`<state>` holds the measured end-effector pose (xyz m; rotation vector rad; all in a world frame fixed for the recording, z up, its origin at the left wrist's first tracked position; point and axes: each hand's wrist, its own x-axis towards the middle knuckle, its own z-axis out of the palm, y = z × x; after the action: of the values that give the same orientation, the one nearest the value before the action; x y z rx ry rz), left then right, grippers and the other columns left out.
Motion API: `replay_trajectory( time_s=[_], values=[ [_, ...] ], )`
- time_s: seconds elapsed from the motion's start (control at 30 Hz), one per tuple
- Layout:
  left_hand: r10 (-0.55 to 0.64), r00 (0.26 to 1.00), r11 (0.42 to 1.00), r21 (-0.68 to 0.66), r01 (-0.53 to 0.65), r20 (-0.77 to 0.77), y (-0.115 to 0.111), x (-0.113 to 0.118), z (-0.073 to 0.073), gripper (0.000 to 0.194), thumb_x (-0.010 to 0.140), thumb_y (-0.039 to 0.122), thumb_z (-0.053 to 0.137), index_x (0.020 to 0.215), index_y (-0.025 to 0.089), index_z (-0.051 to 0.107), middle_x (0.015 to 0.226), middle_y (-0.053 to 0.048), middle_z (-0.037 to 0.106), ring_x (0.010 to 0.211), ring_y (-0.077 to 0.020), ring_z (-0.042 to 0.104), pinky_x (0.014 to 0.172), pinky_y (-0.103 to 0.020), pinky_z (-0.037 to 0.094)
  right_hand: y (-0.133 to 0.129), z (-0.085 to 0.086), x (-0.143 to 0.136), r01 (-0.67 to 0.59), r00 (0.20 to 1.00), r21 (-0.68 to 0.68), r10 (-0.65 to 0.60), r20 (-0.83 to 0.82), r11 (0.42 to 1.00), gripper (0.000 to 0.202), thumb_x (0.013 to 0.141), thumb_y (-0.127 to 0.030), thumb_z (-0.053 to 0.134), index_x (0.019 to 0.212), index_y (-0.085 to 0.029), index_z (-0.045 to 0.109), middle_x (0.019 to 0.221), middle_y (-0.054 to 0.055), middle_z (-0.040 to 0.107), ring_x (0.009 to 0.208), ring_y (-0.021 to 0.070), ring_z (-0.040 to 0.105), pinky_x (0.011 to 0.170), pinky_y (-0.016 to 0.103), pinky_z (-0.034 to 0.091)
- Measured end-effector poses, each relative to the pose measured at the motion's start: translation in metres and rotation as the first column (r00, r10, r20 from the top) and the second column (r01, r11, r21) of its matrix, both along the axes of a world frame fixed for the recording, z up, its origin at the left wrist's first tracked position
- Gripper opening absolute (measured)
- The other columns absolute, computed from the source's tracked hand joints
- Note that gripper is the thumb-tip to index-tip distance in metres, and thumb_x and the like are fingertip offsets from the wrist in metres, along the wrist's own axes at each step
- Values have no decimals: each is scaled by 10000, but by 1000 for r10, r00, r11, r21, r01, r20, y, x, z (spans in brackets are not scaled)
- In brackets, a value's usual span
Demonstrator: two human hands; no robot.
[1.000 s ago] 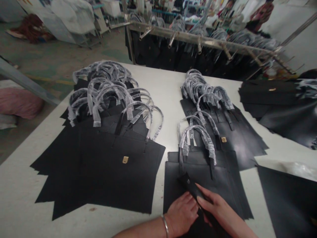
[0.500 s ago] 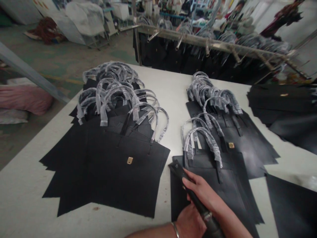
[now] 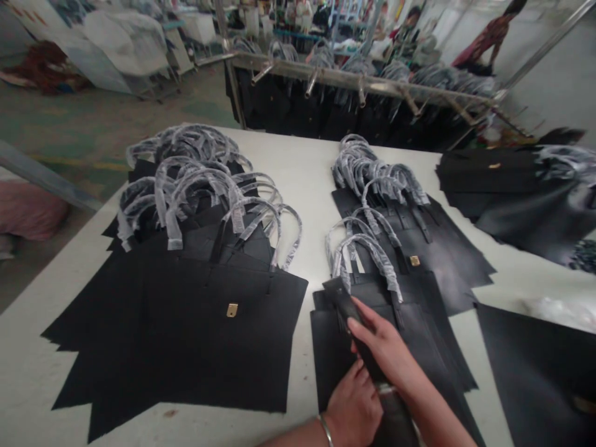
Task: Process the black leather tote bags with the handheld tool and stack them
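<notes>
My right hand (image 3: 384, 344) is closed on a black strap (image 3: 365, 359), thumb on top, its flat end pointing away from me. Below it my left hand (image 3: 354, 402), with a bangle at the wrist, has its fingers curled around the strap's lower part. What the left fingers grip exactly is partly hidden. Both hands are above a pile of black bag panels (image 3: 419, 347) with plastic-wrapped handles (image 3: 372, 251). To the left lies a fanned stack of black bag panels (image 3: 186, 347), the top one bearing a gold lock plate (image 3: 232, 310).
Plastic-wrapped handles (image 3: 200, 180) heap at the back of the left stack. More black panels (image 3: 540, 366) lie at the right on the white table (image 3: 298, 167). Beyond stands a metal rack (image 3: 335, 74) with pegs and hanging bags. People are in the background.
The view has shifted, so the table's contents sit further left. The strap's flat end has moved slightly away from me, nearer the wrapped handles. Both hands keep their hold.
</notes>
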<state>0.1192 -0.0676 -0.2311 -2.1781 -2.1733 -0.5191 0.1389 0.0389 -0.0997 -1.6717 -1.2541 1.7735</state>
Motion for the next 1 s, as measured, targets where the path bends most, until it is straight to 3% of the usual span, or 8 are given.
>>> replay_trajectory(
  time_s=[0.13, 0.27, 0.37, 0.47, 0.6, 0.73, 0.9, 1.0],
  values=[
    [-537, 821, 840, 40, 540, 194, -12, -18, 4, 415, 944, 342, 440, 1300, 156, 545, 1380, -61, 525, 1301, -190, 444, 1105, -358, 357, -20, 36, 95, 305, 950, 55, -307, 53, 951, 868, 679, -538, 737, 1413, -187, 435, 647, -12, 665, 509, 149, 581, 474, 241, 459],
    [-489, 816, 854, -23, 520, 309, -11, -29, -7, 378, 954, 232, 415, 1315, 168, 512, 1400, -68, 500, 1277, -211, 465, 1086, -397, 380, -86, 46, 188, 548, 826, 51, -550, 122, 835, 829, 655, -518, 774, 1364, -190, 498, 739, 17, 698, 520, 163, 610, 469, 256, 473],
    [-404, 855, 905, 4, 426, 326, 2, -29, -14, 374, 943, 182, 409, 1301, 146, 506, 1421, -112, 462, 1261, -238, 476, 1046, -421, 419, -146, 34, 222, 654, 743, -13, -640, 197, 756, 867, 665, -525, 763, 1391, -167, 454, 570, -23, 654, 454, 146, 576, 426, 224, 434],
    [-468, 834, 880, 61, 472, 291, 19, -22, -7, 404, 937, 181, 419, 1336, 142, 465, 1473, -120, 388, 1360, -249, 351, 1101, -450, 352, -194, 13, 234, 720, 690, -83, -697, 197, 689, 879, 659, -517, 764, 1376, -117, 447, 477, -40, 603, 412, 139, 553, 399, 211, 414],
    [-643, 737, 755, 10, 656, 206, 32, -3, 8, 460, 918, 223, 474, 1375, 189, 438, 1522, -94, 311, 1412, -261, 242, 1136, -487, 272, -222, -15, 239, 773, 632, -167, -766, 119, 612, 803, 652, -482, 771, 1321, -147, 481, 571, -21, 654, 409, 138, 570, 377, 214, 413],
    [-712, 681, 680, -74, 729, 171, 32, 10, 14, 429, 915, 318, 486, 1337, 244, 491, 1469, -65, 409, 1398, -299, 263, 1137, -572, 185, -212, -33, 242, 770, 632, -185, -769, 98, 610, 792, 663, -513, 749, 1303, -122, 496, 479, -37, 611, 377, 145, 554, 364, 217, 410],
    [-715, 671, 670, -84, 738, 196, 30, 6, 19, 411, 888, 312, 531, 1296, 272, 513, 1425, -49, 462, 1366, -286, 317, 1131, -557, 192, -181, -28, 238, 837, 510, 136, -846, 157, 530, 918, 642, -574, 737, 1405, -167, 427, 552, -61, 626, 485, 160, 606, 429, 222, 475],
    [-603, 747, 752, -114, 649, 279, 50, 8, 22, 348, 889, 238, 518, 1236, 222, 539, 1357, -79, 504, 1271, -251, 436, 1096, -464, 303, -170, -20, 236, 813, 512, 240, -848, 136, 530, 930, 613, -562, 762, 1404, -185, 449, 680, -52, 656, 570, 152, 620, 487, 214, 499]
  ],
)
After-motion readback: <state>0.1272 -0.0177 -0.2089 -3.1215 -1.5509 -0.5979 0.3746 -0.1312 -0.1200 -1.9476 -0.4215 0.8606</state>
